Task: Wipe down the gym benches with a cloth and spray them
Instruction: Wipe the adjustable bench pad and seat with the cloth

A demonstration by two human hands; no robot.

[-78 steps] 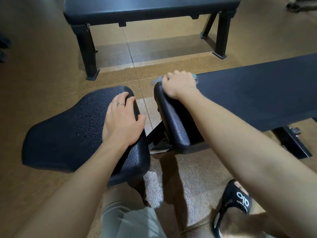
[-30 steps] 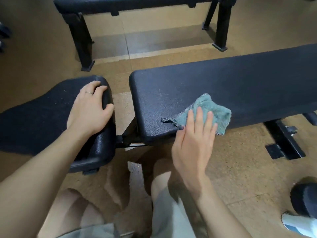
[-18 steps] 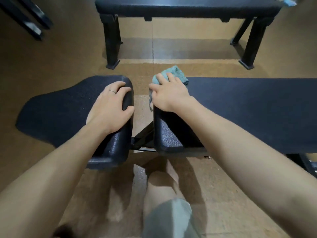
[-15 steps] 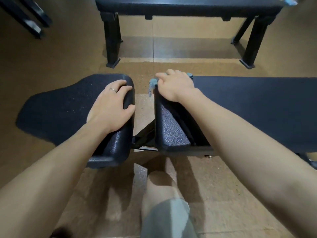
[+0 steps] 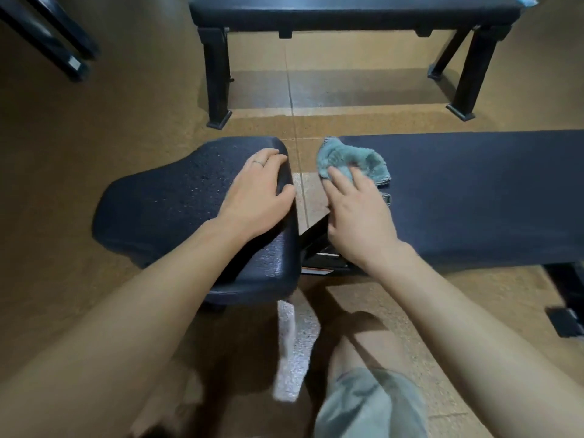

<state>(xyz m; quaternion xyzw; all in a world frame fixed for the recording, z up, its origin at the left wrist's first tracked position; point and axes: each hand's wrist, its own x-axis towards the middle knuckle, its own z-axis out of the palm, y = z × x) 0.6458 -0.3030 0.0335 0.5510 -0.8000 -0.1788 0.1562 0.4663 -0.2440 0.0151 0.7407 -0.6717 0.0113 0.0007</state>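
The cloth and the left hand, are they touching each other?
Apart. The head view shows floor between the left hand on the seat pad and the cloth.

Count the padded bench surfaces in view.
3: a seat pad under the left hand, a long back pad under the cloth, and a flat bench beyond. Others may lie outside the frame.

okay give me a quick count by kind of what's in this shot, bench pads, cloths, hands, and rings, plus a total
Bench pads: 3 — seat pad, long pad, far bench
Cloths: 1 — teal cloth on the long pad's end
Hands: 2 — left hand on the seat pad, right hand on the cloth
Rings: 1 — ring on the left hand
Total: 7
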